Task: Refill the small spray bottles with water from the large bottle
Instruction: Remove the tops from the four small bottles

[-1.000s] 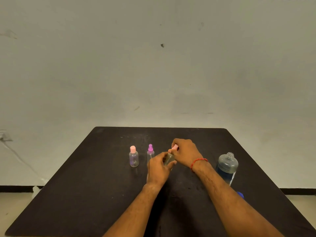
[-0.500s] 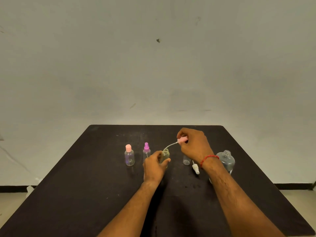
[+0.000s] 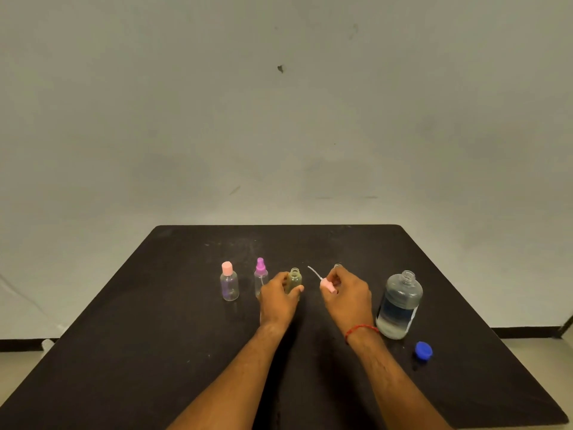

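Your left hand [image 3: 277,301] is wrapped around a small open-necked bottle [image 3: 294,278] that stands upright on the black desk [image 3: 155,352], just left of the frame's centre. Your right hand [image 3: 348,297], a red thread [image 3: 361,330] at its wrist, pinches a pink spray head [image 3: 327,286] between thumb and fingertips; its thin white dip tube [image 3: 313,272] slants up toward the left, clear of the bottle. Behind your right hand, only the open neck of another small bottle [image 3: 338,266] shows. Left of your hands stand a purple-topped spray bottle [image 3: 260,276], just beside your left hand, and a pink-capped bottle [image 3: 229,282]. The large bottle [image 3: 400,305], uncapped and partly filled with water, stands upright at centre right, its blue cap [image 3: 423,350] lying near it, lower in the frame.
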`<state>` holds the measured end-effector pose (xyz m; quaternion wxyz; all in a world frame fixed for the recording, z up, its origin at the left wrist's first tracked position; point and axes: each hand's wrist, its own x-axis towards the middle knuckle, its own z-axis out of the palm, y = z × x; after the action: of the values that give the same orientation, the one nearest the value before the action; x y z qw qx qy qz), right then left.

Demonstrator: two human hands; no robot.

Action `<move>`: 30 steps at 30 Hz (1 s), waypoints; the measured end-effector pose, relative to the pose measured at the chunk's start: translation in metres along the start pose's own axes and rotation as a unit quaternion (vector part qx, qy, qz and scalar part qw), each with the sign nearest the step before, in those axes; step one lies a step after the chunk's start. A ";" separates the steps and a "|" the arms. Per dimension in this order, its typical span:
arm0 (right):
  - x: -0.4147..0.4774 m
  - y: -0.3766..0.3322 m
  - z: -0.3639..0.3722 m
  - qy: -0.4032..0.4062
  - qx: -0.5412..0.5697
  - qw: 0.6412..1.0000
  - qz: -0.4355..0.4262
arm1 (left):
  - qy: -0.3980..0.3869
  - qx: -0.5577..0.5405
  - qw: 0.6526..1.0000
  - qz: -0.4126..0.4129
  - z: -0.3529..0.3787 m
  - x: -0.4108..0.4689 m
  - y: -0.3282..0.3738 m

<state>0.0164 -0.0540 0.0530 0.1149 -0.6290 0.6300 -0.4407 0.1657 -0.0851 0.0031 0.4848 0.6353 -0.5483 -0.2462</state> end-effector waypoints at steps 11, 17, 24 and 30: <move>-0.016 0.027 0.038 -0.025 -0.028 0.999 0.033 | -0.009 0.002 1.000 -0.002 0.008 0.005 -0.002; -0.018 0.031 0.047 -0.003 -0.031 0.999 0.040 | -0.015 -0.010 1.000 0.001 0.013 0.011 -0.005; -0.013 0.034 0.056 -0.032 -0.035 0.998 0.040 | -0.015 -0.018 1.000 0.005 0.017 0.015 -0.008; -0.012 0.036 0.057 -0.028 -0.036 0.998 0.037 | -0.023 -0.038 0.999 -0.008 0.020 0.014 -0.012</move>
<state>0.0338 -0.0732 -0.0110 0.1260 -0.6208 0.6651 -0.3955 0.1577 -0.1059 -0.0125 0.4937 0.6154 -0.5443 -0.2851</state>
